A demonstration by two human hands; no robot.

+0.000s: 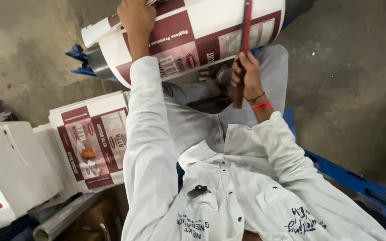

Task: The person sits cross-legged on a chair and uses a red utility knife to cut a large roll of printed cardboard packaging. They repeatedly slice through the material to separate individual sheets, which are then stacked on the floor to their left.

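Printed film, wound in a big white and maroon roll (188,40), lies across our lap at the far side of the view, with its loose leading edge curling out at the left. Our left hand (136,18) is pressed on top of the roll near that curl, fingers bent over the sheet in a closed grip on it. Our right hand (245,71) is wrapped tight round the dark handle of a long red-edged blade (245,40), which stands nearly upright and lies against the printed face of the roll toward its right end. A red thread and a dark band sit on that wrist.

We see no open containers; what is stored here is flat stock. A stack of cut printed sheets (95,143) in the same white and maroon pattern rests at the left, just beside our left sleeve. Further left lies a pile of plain white sheets (14,165), its near corner dotted with small red marks. A grey tube (63,218) lies at the near left, partly under the stacks.

The floor (349,89) is bare grey concrete, stained and dusty. A blue metal frame (358,180) runs along the near right, and another blue piece shows behind the roll at the far left.
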